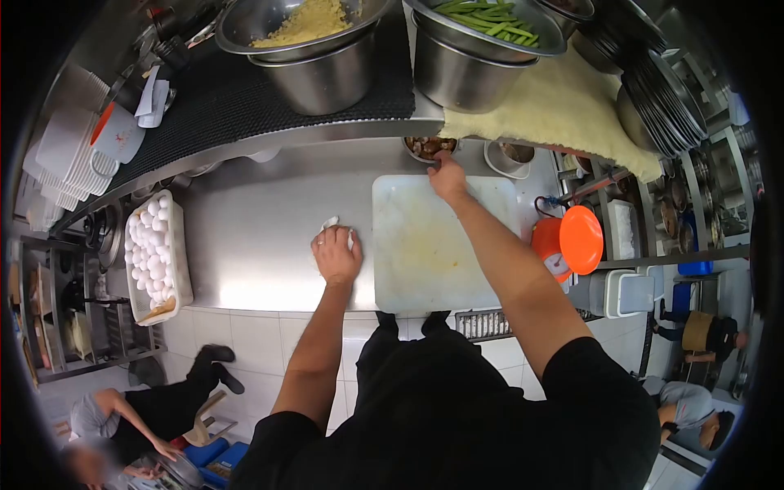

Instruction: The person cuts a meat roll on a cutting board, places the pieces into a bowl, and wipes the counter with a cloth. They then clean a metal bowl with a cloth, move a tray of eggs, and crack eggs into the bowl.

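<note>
My left hand (336,255) is closed over a crumpled white cloth (330,222) on the steel counter (245,220), left of the cutting board. Beyond the board's far edge, my right hand (447,173) reaches to the rim of a metal bowl (431,149) of brown food pieces, its fingers pressed together at the near rim. The white cutting board (425,245) lies under my right forearm, with yellowish stains and small bits on it. A smaller metal pot (510,155) stands to the right of the bowl.
A tray of eggs (186,269) stands at the left, an orange scale (549,245) at the right. Above the counter, a shelf (392,128) holds bowls of yellow food (306,23) and green beans (490,20). One person (131,425) sits lower left; others are at the right.
</note>
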A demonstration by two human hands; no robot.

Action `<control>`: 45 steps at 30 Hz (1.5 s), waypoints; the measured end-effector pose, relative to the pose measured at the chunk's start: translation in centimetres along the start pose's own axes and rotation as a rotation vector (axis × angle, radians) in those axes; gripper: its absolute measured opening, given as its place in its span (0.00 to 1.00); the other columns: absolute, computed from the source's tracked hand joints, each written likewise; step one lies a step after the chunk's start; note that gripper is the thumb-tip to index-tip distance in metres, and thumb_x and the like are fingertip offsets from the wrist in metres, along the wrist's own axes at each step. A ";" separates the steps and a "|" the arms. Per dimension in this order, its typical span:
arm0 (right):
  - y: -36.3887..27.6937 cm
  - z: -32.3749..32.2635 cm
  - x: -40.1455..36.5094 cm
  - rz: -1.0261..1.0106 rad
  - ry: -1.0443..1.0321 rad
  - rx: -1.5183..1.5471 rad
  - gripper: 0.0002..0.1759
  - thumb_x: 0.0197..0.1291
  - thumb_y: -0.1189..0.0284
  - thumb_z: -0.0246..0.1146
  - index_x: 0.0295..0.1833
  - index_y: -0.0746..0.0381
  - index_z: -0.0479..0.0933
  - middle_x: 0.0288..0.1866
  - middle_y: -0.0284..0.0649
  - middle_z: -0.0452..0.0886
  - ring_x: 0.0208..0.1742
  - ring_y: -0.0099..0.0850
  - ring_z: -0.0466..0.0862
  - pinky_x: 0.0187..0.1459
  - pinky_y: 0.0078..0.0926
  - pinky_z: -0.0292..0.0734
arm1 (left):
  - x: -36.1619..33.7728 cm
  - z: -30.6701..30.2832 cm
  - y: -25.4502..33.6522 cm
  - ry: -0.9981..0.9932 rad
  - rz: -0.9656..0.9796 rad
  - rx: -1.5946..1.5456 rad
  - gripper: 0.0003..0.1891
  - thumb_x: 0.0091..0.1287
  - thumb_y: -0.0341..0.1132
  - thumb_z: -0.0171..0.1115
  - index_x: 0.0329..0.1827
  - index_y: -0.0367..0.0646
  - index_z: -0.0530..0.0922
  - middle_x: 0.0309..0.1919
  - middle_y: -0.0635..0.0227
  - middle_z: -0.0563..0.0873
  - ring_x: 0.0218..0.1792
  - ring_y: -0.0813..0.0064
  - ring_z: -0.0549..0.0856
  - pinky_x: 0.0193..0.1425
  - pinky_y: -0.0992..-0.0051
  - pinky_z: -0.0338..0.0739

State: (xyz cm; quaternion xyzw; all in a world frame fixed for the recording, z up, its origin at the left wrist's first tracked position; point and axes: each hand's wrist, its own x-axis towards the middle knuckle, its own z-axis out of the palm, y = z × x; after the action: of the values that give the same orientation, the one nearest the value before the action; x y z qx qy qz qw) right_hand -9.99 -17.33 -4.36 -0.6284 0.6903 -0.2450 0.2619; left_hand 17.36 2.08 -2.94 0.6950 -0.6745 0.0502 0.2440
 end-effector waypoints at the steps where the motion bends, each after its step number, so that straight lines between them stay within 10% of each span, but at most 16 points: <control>1: 0.5 0.4 0.3 -0.013 0.058 0.019 0.22 0.62 0.68 0.72 0.60 0.58 0.78 0.49 0.53 0.89 0.53 0.55 0.88 0.56 0.49 0.83 | 0.0 0.2 0.0 0.007 0.004 0.005 0.08 0.70 0.39 0.66 0.45 0.46 0.84 0.50 0.63 0.86 0.56 0.55 0.83 0.69 0.52 0.70; 17: 0.1 -6.9 -10.0 -0.240 0.146 0.325 0.13 0.60 0.79 0.74 0.47 0.65 0.79 0.42 0.46 0.83 0.38 0.40 0.87 0.41 0.36 0.83 | 0.0 -0.2 0.2 0.012 -0.004 0.016 0.08 0.70 0.39 0.65 0.46 0.47 0.84 0.51 0.63 0.87 0.57 0.56 0.83 0.70 0.54 0.70; 30: -6.0 -32.8 -27.4 -0.270 0.095 0.251 0.17 0.56 0.85 0.74 0.51 0.65 0.81 0.46 0.42 0.82 0.42 0.31 0.89 0.45 0.24 0.89 | 0.1 -0.1 0.8 0.032 -0.017 0.045 0.08 0.71 0.39 0.64 0.47 0.46 0.84 0.54 0.61 0.86 0.59 0.56 0.82 0.71 0.53 0.70; 45: -12.0 -39.1 -13.1 -0.194 0.285 0.426 0.13 0.66 0.81 0.71 0.52 0.65 0.76 0.37 0.36 0.83 0.37 0.20 0.86 0.38 0.20 0.83 | -0.3 0.0 0.4 0.037 -0.013 0.053 0.08 0.70 0.39 0.65 0.47 0.48 0.83 0.52 0.61 0.86 0.59 0.56 0.82 0.70 0.52 0.69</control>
State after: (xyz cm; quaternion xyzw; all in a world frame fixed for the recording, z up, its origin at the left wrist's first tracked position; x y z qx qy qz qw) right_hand -26.38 -4.97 33.42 -0.5816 0.5895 -0.4945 0.2638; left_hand 16.91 2.34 -2.98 0.7044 -0.6639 0.0795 0.2383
